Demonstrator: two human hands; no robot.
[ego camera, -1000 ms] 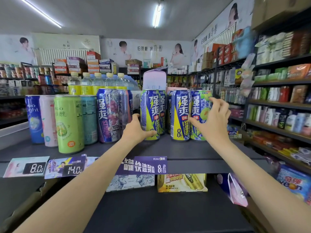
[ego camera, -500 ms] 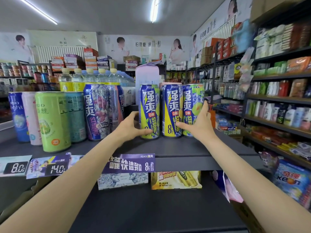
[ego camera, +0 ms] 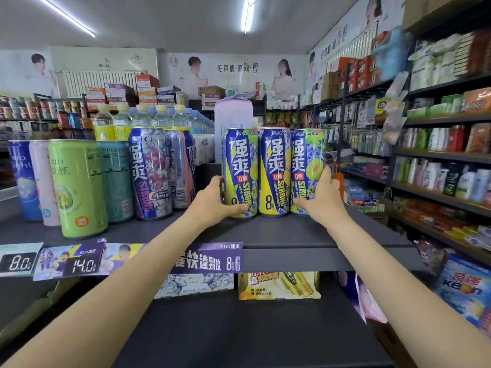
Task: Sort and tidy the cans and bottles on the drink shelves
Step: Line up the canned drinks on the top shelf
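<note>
Whereas a second ago the right hand (ego camera: 322, 197) hovered with fingers spread just off the cans, it now closes round the lower part of the tall blue-and-green melon-print aluminium can (ego camera: 308, 170) at the right end of a row of three, thumb hooked across the front near the base and fingers wrapped behind, out of sight. Opposite it, the left hand (ego camera: 216, 199) holds the tall blue-and-lime aluminium can (ego camera: 239, 171) at the left end, thumb lying along its foot and fingers curled round the far side; that grip looks unchanged over the last second. Between them stands the tall blue-and-yellow aluminium can (ego camera: 273, 171), touched by neither hand but flanked closely by both neighbours, so the trio reads as squeezed together in the centre of the frame, upright on the dark grey metal shelf (ego camera: 292, 232) and set back from its front lip. My judgement is that the two hands are bracketing the trio to slide or square it as one block, labels facing out. Left of centre, a separate group of cans stands apart, led by a purple grape-print can (ego camera: 150, 173) and a pale green can (ego camera: 77, 187), with a gap between that group and the trio, so closing or evening that spacing seems the likely remaining work.
</note>
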